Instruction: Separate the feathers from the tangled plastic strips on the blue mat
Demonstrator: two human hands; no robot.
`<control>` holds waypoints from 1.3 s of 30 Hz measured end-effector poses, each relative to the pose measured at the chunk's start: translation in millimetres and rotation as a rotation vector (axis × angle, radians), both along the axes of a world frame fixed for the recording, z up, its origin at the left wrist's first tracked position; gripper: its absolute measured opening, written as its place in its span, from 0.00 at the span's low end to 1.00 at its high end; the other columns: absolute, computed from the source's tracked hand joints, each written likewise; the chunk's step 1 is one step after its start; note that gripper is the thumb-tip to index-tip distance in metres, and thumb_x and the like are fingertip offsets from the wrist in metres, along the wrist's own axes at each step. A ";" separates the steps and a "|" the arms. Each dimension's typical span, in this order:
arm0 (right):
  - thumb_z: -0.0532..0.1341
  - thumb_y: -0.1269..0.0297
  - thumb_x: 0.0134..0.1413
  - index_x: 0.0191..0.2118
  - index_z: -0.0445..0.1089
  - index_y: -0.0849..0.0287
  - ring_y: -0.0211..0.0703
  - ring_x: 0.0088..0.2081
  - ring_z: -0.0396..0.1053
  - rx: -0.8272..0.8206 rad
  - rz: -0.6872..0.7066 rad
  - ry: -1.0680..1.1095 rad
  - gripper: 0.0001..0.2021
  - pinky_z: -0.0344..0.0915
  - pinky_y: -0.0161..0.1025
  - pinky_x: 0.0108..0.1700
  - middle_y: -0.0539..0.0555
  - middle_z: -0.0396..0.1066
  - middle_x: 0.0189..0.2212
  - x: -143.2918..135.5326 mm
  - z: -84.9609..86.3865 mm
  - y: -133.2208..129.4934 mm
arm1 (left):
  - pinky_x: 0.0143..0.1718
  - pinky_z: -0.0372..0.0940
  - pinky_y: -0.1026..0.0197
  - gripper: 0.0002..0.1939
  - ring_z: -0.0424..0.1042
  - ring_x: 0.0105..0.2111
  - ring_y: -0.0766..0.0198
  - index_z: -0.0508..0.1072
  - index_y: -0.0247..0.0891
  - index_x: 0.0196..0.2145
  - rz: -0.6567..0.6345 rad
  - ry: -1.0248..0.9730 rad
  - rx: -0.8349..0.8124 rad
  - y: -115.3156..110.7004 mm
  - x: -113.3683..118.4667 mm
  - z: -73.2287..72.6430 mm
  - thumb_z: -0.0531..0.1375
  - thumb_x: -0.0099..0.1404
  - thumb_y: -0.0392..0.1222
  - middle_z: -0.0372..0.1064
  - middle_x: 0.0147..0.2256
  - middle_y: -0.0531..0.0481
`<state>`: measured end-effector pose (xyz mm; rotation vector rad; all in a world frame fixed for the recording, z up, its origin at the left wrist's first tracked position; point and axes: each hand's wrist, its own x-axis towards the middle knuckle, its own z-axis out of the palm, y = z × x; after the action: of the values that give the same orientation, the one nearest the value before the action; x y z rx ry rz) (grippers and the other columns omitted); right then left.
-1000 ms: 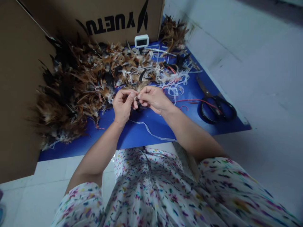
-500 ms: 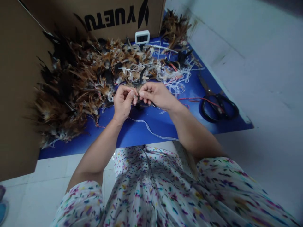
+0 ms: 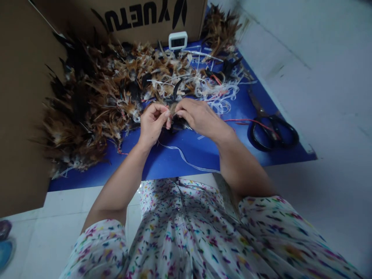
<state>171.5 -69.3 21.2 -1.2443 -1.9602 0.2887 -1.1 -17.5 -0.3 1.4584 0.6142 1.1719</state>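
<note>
My left hand (image 3: 154, 122) is pinched closed over the near side of the feathers, around a small bit of feather whose exact form is hard to see. Beside it, my right hand (image 3: 199, 116) is closed too, thumb against fingertips, with what they grip too small to make out. Dark and brown feathers (image 3: 174, 106) show between and just behind the fingertips. A thin clear ribbon (image 3: 186, 159) trails from below my left hand across the blue table (image 3: 162, 166) to my right forearm. Behind both hands spreads a large heap of brown and black feathers (image 3: 107, 85).
Black-handled scissors (image 3: 271, 131) lie at the right with a red cord (image 3: 247, 121) across them. Tangled clear ribbon (image 3: 217, 93) sits behind my right hand. A small white digital display (image 3: 178, 40) stands before a cardboard box (image 3: 130, 33); another cardboard panel (image 3: 23, 116) is at the left.
My right hand has turned more palm-down and shifted slightly right, its fingertips drawing a little away from the left. My left hand stays pinched in nearly the same place. The view has shifted slightly.
</note>
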 end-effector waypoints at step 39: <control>0.45 0.68 0.70 0.39 0.68 0.61 0.48 0.38 0.64 0.255 -0.085 -0.531 0.15 0.58 0.43 0.39 0.58 0.68 0.34 -19.8 7.5 -11.1 | 0.19 0.65 0.69 0.22 0.69 0.15 0.70 0.71 0.34 0.27 -0.123 0.178 -0.140 -9.7 -7.0 17.1 0.75 0.48 0.53 0.70 0.16 0.55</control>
<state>151.7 -80.4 28.7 -1.3180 -2.2839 -0.3640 -8.1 -27.2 16.8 1.4687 0.7035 0.8929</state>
